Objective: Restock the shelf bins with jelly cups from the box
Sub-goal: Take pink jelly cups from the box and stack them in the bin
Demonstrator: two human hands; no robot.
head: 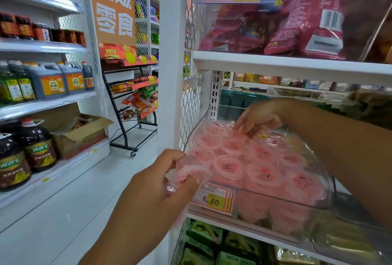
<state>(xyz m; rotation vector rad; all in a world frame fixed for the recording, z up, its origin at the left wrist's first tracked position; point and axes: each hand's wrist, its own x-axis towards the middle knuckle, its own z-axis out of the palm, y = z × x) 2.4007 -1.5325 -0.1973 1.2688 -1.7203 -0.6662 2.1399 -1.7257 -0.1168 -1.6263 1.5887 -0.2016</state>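
Pink jelly cups [229, 167] filling the clear shelf bin [297, 204], left grip [161, 184] clasping loose cups [191, 172] just outside the bin's front left corner, right grip [258, 120] curled onto a back-row cup [238, 134]

Shows only as two arms, uncovered throughout. Left hand [161, 182] with rounded knuckles and a broad thumb, bare through the wrist. Left forearm [127, 233] bare down to the lower edge of view. Right hand [257, 119] bare as well, slim-fingered. Right forearm [343, 150] bare out to the right edge. Nails too blurred to judge.
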